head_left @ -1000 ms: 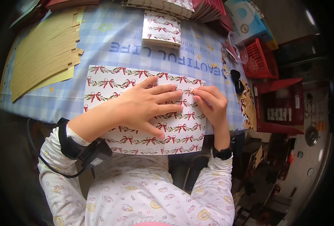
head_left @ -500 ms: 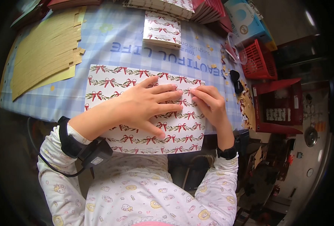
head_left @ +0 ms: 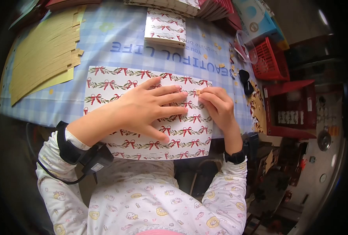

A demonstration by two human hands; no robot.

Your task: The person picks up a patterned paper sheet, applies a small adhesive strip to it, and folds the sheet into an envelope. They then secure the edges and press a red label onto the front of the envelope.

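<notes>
A white sheet (head_left: 142, 150) printed with rows of green garlands and red bows lies at the table's front edge, its near side reaching past the edge. My left hand (head_left: 146, 107) rests flat across its middle, fingers spread and pressing on the print. By the sheet's right edge, my right hand (head_left: 219, 105) is closed in a pinch, thumb against forefinger. A small tan paper tab (head_left: 198, 92) shows at those fingertips, over the sheet. The left fingertips are close beside it.
Tan strips (head_left: 44, 55) lie layered at the left on the checked tablecloth (head_left: 99, 43). Folded pieces with the same bow print (head_left: 164, 25) are stacked at the back. A red basket (head_left: 268, 60), tan scraps (head_left: 256, 107) and a dark red box (head_left: 289, 109) are on the right.
The tan tab now shows at my right fingertips, where it was barely visible before. My left hand stays flat on the sheet. The whole view has shifted slightly.
</notes>
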